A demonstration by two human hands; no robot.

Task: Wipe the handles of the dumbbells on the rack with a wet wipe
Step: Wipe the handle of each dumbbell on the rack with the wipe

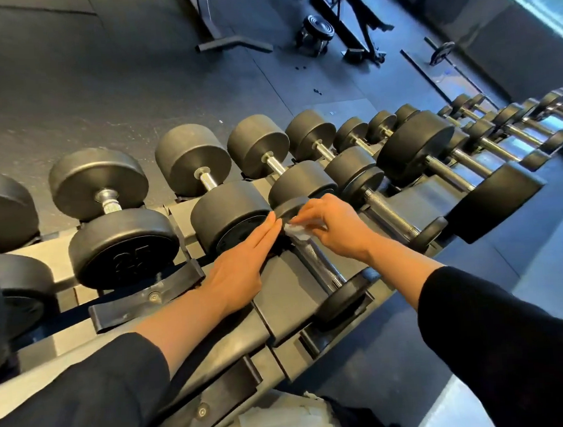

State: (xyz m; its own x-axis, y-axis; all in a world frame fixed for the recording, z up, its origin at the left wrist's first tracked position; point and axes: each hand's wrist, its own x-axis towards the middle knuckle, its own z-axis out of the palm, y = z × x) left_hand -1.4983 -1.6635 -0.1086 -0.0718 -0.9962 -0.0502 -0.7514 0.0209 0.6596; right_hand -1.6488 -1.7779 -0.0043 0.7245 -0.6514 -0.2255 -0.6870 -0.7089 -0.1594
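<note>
— Knurled steel, that handle (316,261), so the wet wipe (297,231) should drag on it rather than slide. Where is the wipe now?

— At the far end of the handle, right up against the inner face of the far head. The right hand (332,224) has its fingers and thumb curled over the wipe, pinching it onto the bar.

— And the other one?

— The left hand (243,262) lies with straight fingers together, flat along the side, the fingertips touching the rubber head of the neighbouring dumbbell (230,215). It grips nothing.

— Will the dumbbell (322,243) roll when rubbed?

— I judge not much. It sits in a cradle of the rack (286,299), on the lower tier near the person, and it looks heavy enough to stay put under a light wipe. Its heads are small beside the big ones to the left, though, so a hard twist might turn it.

— How does the wipe behave?

— Soft, thin, limp. It looks bunched small here, so it covers only a short part of the bar at once. Better to wrap it round the bar and draw it toward the near head, squeezing so it reaches into the knurling.

— Any risk?

— The rough steel may snag or tear a damp wipe, and fingers could catch between head and cradle.
</note>
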